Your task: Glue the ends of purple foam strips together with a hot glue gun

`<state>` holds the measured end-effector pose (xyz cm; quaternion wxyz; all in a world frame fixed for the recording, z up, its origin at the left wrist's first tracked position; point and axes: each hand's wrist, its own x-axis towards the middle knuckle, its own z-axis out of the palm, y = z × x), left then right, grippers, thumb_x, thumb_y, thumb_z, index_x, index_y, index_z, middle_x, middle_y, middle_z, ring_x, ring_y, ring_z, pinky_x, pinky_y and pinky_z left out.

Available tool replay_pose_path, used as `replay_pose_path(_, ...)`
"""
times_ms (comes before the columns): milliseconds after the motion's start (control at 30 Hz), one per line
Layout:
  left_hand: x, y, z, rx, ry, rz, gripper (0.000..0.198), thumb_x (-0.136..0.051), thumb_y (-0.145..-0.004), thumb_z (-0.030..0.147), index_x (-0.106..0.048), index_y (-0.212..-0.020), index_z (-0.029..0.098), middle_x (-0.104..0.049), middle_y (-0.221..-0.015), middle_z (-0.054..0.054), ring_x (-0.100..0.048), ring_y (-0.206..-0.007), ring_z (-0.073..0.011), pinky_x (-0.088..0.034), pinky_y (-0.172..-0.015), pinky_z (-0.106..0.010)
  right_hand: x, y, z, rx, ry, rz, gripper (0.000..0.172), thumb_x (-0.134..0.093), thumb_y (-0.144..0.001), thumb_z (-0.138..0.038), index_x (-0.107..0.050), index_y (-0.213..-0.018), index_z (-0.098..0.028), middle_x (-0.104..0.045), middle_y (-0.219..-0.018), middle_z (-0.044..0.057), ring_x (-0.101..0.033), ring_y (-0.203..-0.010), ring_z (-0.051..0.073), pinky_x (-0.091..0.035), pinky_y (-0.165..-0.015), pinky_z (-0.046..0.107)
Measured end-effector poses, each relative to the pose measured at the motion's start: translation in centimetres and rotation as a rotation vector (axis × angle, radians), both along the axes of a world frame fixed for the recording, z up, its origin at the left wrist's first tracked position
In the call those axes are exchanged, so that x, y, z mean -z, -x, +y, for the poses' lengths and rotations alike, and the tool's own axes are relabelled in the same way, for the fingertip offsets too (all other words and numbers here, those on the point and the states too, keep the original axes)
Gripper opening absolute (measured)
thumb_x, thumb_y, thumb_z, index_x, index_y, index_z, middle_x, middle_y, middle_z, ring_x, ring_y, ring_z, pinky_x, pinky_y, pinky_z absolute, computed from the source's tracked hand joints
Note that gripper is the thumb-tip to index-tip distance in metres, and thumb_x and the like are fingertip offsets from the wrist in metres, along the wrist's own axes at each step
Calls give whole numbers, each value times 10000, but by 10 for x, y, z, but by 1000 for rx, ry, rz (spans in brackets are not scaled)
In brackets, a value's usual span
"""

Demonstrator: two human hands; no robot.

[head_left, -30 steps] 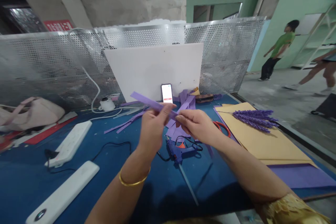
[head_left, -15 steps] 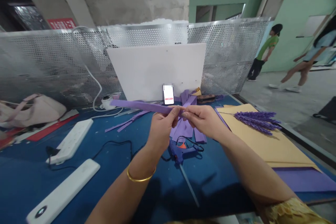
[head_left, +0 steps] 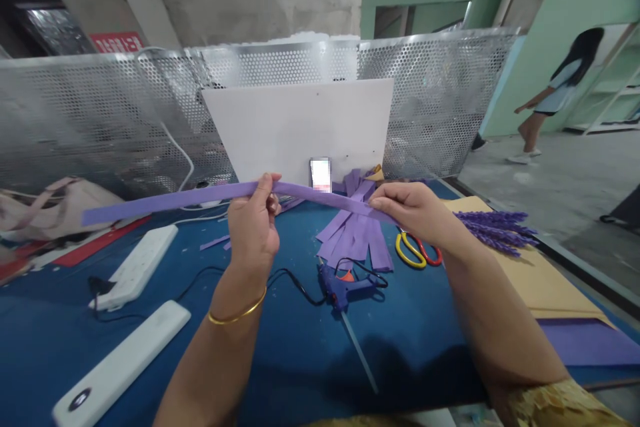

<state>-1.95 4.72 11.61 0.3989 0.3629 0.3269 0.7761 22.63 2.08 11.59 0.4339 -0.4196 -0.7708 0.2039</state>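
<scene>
A long purple paper strip (head_left: 320, 196) stretches between my hands above the blue table. My left hand (head_left: 255, 220) pinches it partway along, and its free end reaches out to the left. At the other end, my right hand (head_left: 413, 210) grips the strip between thumb and fingers. Below and between the hands lies a fan of cut purple strips (head_left: 355, 240). A blue glue gun (head_left: 343, 288) with a clear glue stick rests just nearer to me. Red and yellow-handled scissors (head_left: 419, 250) lie under my right hand, their blades partly hidden.
A lit phone (head_left: 321, 175) leans on a white board (head_left: 300, 127). White power strips (head_left: 135, 267) and cords lie left, near a pink bag (head_left: 60, 207). At right are tan sheets (head_left: 535, 280) with purple lavender sprigs (head_left: 495, 230). A person (head_left: 560, 87) walks beyond the mesh barrier.
My hands have moved apart, the left one sliding leftward, so more of the purple strip spans between them. The scissors have come into view. A second person beyond the barrier is now mostly hidden.
</scene>
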Motion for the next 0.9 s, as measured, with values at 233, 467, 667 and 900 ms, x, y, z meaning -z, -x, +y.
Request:
replay_pose_path(233, 3, -6, -5, 151, -4, 16, 335, -833, -688, 466, -785, -817, 160, -436, -539, 52, -373, -467, -43, -291, -418, -195, -1, 7, -6, 26, -31, -30, 268, -595, -913, -357, -660, -719, -185, -599, -651, -4, -486, -595, 116, -346, -545, 265)
replay_pose_path(467, 16, -33, -18, 360, 42, 411, 230, -819, -714, 384, -772, -696, 159, -524, -518, 8, -437, -505, -79, -330, -484, -230, 7, 18, -3, 71, -152, -111, 248, -582, -936, -341, -625, -741, -194, -588, -653, -20, -488, -597, 116, -337, -561, 255)
replay_pose_path(667, 12, -18, -7, 108, -46, 276, 155, -813, -712, 319, -783, -722, 168, -568, -548, 6, -474, -521, -82, -352, -498, -232, 3, 4, 3, 279, -295, -4, 288, -512, -943, -287, -538, -669, -201, -524, -577, -27, -484, -561, 121, -333, -579, 266)
replay_pose_path(900, 13, -23, -11, 162, -84, 257, 128, -808, -725, 304, -797, -752, 180, -566, -559, 9, -483, -539, -80, -362, -508, -229, 11, 18, 3, 176, -221, 201, 192, -599, -922, -366, -632, -814, -211, -609, -671, -15, -553, -616, 134, -393, -592, 268)
